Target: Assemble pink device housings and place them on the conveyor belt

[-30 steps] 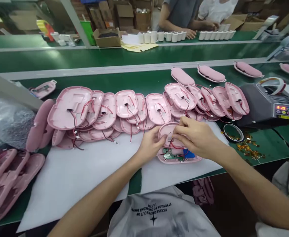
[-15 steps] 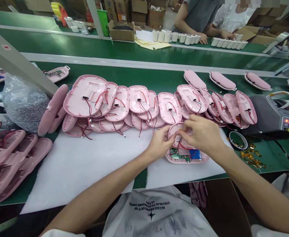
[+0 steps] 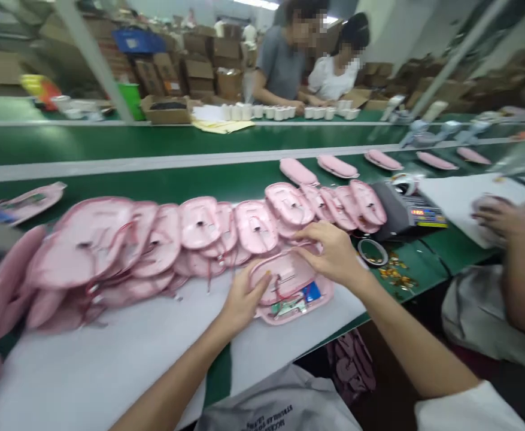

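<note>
Two bare hands meet over a pair of pink shells near the front edge of the green surface (image 3: 217,383). The left grip (image 3: 242,298) is closed on the left side of the upper shell (image 3: 291,266), its thumb laid over the inner face and its fingers behind. The right grip (image 3: 334,251) pinches the upper right rim of that shell between thumb and fingers. Held tilted, hollow side toward the wearer, the upper shell partly covers the lower shell (image 3: 327,293), which lies on a white sheet (image 3: 280,353) and contains a green circuit board (image 3: 289,306) and a blue block (image 3: 311,292). Red wires (image 3: 280,293) show at the lower part of the upper shell. Behind the hands runs an overlapping row of pink shells (image 3: 199,222), many with wires. To the right sit a dark machine (image 3: 390,212) with a lit display, a ring-shaped roll (image 3: 375,263) and gold scraps (image 3: 397,276). Farther right, a co-worker's hand (image 3: 507,220) is blurred, and two people (image 3: 280,66) stand across the way beside white cylinders (image 3: 278,112)
</note>
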A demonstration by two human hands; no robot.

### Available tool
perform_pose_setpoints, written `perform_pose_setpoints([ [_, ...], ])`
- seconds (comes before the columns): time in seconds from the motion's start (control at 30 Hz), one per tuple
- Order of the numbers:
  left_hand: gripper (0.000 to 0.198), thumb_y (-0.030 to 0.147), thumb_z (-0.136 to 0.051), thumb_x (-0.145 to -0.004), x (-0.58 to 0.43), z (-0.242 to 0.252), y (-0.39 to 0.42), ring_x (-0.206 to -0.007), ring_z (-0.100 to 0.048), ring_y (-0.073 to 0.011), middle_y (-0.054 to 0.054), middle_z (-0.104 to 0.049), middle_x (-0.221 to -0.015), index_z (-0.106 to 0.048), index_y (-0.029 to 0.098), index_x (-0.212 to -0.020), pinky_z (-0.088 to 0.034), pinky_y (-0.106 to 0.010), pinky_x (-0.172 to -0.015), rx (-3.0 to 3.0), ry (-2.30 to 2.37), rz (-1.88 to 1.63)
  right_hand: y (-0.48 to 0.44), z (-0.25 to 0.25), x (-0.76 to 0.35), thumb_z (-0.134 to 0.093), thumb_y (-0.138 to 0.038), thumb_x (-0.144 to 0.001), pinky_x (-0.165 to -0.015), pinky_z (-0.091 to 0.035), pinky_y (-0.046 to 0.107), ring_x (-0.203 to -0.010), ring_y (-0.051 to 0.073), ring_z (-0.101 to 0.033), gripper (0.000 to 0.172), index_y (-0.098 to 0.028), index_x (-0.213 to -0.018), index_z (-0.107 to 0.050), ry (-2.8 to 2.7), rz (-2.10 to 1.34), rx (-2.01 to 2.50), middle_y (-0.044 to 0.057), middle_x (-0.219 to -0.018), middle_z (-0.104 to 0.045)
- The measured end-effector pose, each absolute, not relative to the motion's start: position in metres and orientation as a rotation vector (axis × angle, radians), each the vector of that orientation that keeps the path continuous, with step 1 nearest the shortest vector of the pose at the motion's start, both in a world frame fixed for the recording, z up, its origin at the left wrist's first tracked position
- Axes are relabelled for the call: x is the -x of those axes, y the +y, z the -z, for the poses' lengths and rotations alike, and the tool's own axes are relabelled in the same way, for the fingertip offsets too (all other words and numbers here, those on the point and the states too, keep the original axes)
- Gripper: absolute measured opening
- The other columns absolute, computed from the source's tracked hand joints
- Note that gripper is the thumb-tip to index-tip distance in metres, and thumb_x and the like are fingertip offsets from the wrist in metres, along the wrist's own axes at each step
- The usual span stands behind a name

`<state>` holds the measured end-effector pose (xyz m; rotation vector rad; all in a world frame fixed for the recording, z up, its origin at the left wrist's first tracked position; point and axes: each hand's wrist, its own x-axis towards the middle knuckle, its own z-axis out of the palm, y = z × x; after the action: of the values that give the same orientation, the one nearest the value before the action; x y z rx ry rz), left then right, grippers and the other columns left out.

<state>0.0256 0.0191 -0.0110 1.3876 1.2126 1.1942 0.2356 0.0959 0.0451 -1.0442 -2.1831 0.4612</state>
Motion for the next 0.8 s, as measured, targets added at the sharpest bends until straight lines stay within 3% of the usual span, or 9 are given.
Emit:
perform_pose_setpoints([
  [0.07, 0.038, 0.043, -0.058, -0.091, -0.021, 0.013, 0.022, -0.109, -0.058, -0.0216, -0.005, -0.063, -0.119, -0.058, 0.017, -0.118, -0.044, -0.027, -0.096, -1.408, 1.293, -1.169, 0.099, -0.032, -0.269, -0.074, -0.038, -0.077, -0.067, -0.045, 0.029, -0.071, 0.016, -0.058, 0.019, -0.021, -0.086, -0.073, -1.706, -0.573, 1.221, 0.003, -0.082, -0.070],
  [0.17, 0.039, 0.049, -0.060, -0.089, -0.015, 0.016, 0.030, -0.099, -0.060, -0.0206, -0.004, -0.065, -0.108, -0.060, 0.017, -0.111, -0.047, -0.023, -0.086, -1.465, 1.362, -1.118, 0.107, -0.006, -0.341, -0.070, -0.056, -0.072, -0.047, -0.036, 0.023, -0.050, 0.010, -0.047, 0.038, -0.018, -0.072, -0.065, -0.887, -0.651, 1.380, 0.001, -0.063, -0.062],
  [0.23, 0.039, 0.052, -0.061, -0.087, -0.014, 0.015, 0.033, -0.089, -0.060, -0.0193, -0.003, -0.065, -0.096, -0.062, 0.017, -0.103, -0.048, -0.022, -0.079, -1.502, 1.387, -1.110, 0.115, 0.010, -0.388, -0.060, -0.064, -0.075, -0.041, -0.032, 0.021, -0.044, 0.009, -0.043, 0.046, -0.019, -0.069, -0.058, -0.600, -0.638, 1.403, 0.000, -0.058, -0.059],
  [0.3, 0.040, 0.054, -0.062, -0.086, -0.015, 0.013, 0.035, -0.084, -0.059, -0.0185, -0.002, -0.063, -0.090, -0.062, 0.017, -0.099, -0.048, -0.021, -0.075, -1.524, 1.404, -1.111, 0.125, 0.021, -0.422, -0.057, -0.065, -0.075, -0.041, -0.038, 0.021, -0.045, 0.010, -0.049, 0.047, -0.018, -0.070, -0.057, -0.494, -0.689, 1.413, 0.003, -0.061, -0.063],
  [0.43, 0.041, 0.055, -0.063, -0.085, -0.016, 0.013, 0.036, -0.084, -0.059, -0.0194, -0.003, -0.064, -0.089, -0.062, 0.016, -0.099, -0.049, -0.022, -0.076, -1.514, 1.410, -1.103, 0.146, 0.025, -0.453, -0.072, -0.046, -0.064, -0.052, -0.051, 0.025, -0.058, 0.013, -0.061, 0.033, -0.016, -0.075, -0.063, -0.422, -0.797, 1.382, 0.006, -0.073, -0.069],
  [0.6, 0.048, 0.053, -0.064, -0.084, -0.018, 0.011, 0.033, -0.110, -0.057, -0.0259, -0.007, -0.063, -0.117, -0.061, 0.016, -0.115, -0.046, -0.030, -0.096, -1.432, 1.421, -1.165, 0.123, 0.009, -0.436, -0.074, -0.032, -0.056, -0.042, -0.035, 0.017, -0.050, 0.007, -0.050, 0.026, -0.017, -0.073, -0.061, -0.450, -0.732, 1.343, 0.000, -0.067, -0.064],
  [0.7, 0.048, 0.049, -0.064, -0.084, -0.024, 0.008, 0.028, -0.116, -0.055, -0.0260, -0.007, -0.062, -0.122, -0.060, 0.016, -0.119, -0.042, -0.033, -0.104, -1.235, 1.286, -1.233, 0.080, -0.004, -0.378, -0.076, -0.034, -0.065, -0.042, -0.030, 0.019, -0.049, 0.007, -0.043, 0.023, -0.017, -0.073, -0.062, -0.724, -0.812, 1.295, -0.001, -0.067, -0.061],
  [0.8, 0.047, 0.046, -0.066, -0.085, -0.031, 0.010, 0.023, -0.115, -0.056, -0.0248, -0.008, -0.062, -0.121, -0.060, 0.017, -0.122, -0.044, -0.033, -0.104, -0.999, 1.088, -1.269, 0.041, -0.020, -0.297, -0.069, -0.036, -0.082, -0.049, -0.035, 0.024, -0.057, 0.011, -0.048, 0.018, -0.019, -0.078, -0.065, -1.345, -0.958, 1.181, 0.000, -0.070, -0.059],
])
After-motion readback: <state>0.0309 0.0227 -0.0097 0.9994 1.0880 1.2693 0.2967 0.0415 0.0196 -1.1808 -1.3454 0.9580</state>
